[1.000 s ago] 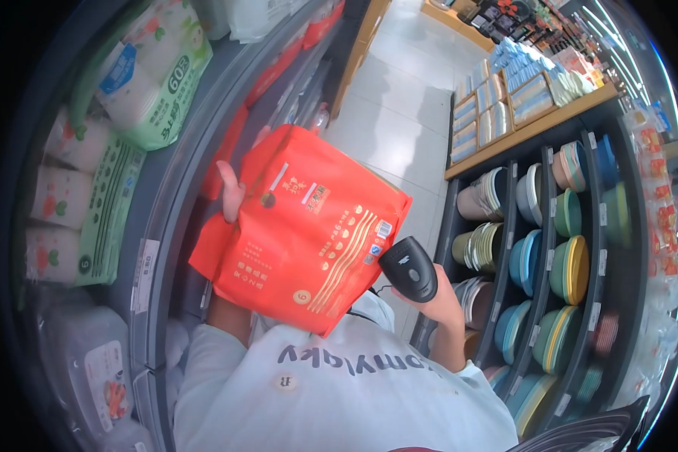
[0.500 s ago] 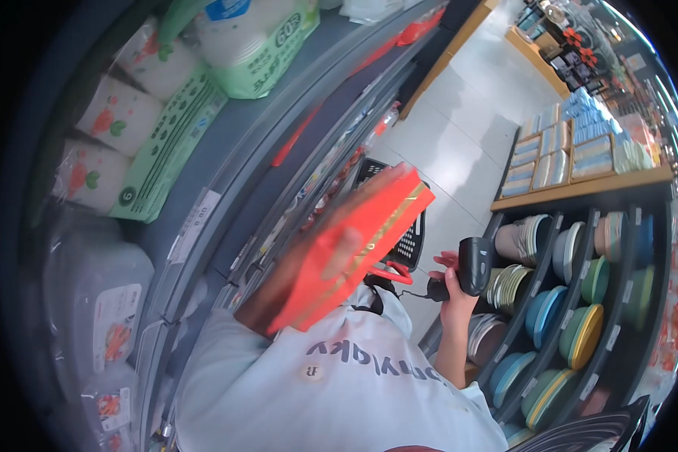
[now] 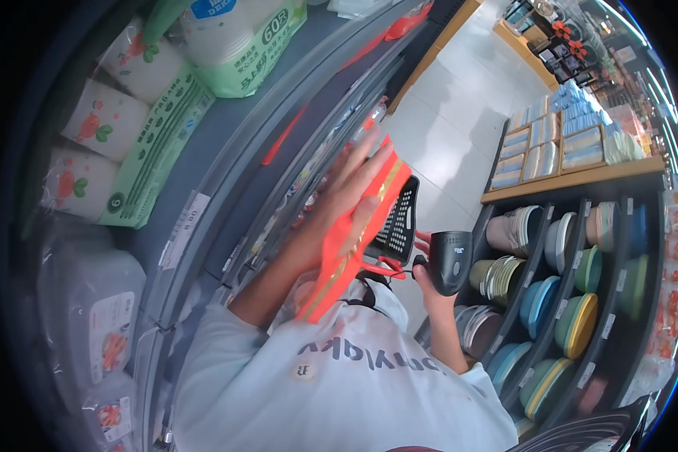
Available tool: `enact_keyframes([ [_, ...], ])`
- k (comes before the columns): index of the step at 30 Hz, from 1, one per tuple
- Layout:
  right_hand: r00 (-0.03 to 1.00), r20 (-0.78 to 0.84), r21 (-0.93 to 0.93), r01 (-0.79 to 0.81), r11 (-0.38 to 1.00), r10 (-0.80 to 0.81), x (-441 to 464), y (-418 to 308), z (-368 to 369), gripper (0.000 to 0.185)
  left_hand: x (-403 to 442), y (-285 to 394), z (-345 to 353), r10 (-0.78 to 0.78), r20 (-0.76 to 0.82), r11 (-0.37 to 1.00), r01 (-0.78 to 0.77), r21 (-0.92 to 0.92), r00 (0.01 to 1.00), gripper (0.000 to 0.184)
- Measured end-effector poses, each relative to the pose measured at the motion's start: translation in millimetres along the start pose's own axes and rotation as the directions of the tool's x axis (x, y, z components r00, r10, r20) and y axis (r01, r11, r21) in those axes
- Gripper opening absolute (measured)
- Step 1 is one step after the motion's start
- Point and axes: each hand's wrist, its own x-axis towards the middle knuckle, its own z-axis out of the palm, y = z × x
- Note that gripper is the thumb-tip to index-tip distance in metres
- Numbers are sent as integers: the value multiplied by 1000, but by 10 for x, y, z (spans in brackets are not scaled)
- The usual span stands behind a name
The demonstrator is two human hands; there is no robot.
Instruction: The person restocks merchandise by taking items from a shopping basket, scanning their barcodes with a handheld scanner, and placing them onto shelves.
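Note:
A red package with a gold stripe (image 3: pixel 352 260) is turned edge-on in front of my chest. My left hand (image 3: pixel 345 197) grips its upper side, with the thumb across the near face and the fingers stretched along it. To the right, my right hand (image 3: pixel 432 290) is wrapped round a black handheld scanner (image 3: pixel 452 265), whose rounded head faces up. Below and behind the package is a black basket (image 3: pixel 405 226) with a red handle (image 3: pixel 384 268), partly hidden by the package.
Shelves on the left hold wrapped cups (image 3: pixel 102 120), a green-labelled pack (image 3: pixel 260 56) and clear plastic containers (image 3: pixel 109 316). A price tag (image 3: pixel 184 230) lines the shelf edge. On the right stands a dark rack of stacked bowls (image 3: pixel 576 324). Tiled floor (image 3: pixel 459 90) runs between.
The red package has turned from its broad printed face to its narrow edge, and my left hand has moved onto its side. The scanner has moved away from it to the right. The basket has come into view.

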Motion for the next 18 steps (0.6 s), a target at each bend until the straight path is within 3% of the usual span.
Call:
enact_keyframes([
  [1,1000,-2,-8,1,1000,-1,-20,44,-19,65,50,-44,-16,75,39,917,-85,389,996,52],
  [2,999,30,-41,46,998,-45,-48,141,-54,67,84,-68,-14,131,102,682,-164,712,986,51],
  [4,993,65,-81,99,992,-94,-98,201,-52,69,143,-60,53,152,83,662,-164,731,985,43],
  [6,972,67,110,216,970,-224,-170,236,-3,69,179,-49,40,112,219,587,-242,773,969,18],
  [7,954,106,-33,286,958,-281,-194,289,-72,79,214,-34,74,229,147,633,-262,728,962,6],
  [10,950,75,-159,310,937,-302,-309,254,-34,82,245,-126,54,244,135,613,-261,745,960,7],
  [12,975,18,-107,221,969,-221,-316,88,105,81,258,-102,105,335,73,589,-269,762,939,9],
  [14,935,-113,-357,278,892,-337,-214,183,81,76,189,-89,134,234,72,733,-225,642,970,11],
  [15,938,-145,-282,266,922,-315,-171,260,28,65,198,-66,179,319,23,747,-266,610,947,14],
  [16,929,-199,-307,243,920,-312,-138,259,-9,47,176,-43,208,319,24,749,-268,606,947,14],
  [18,928,-234,-209,243,947,-289,-98,328,-150,35,112,12,244,289,81,751,-278,599,954,16],
])
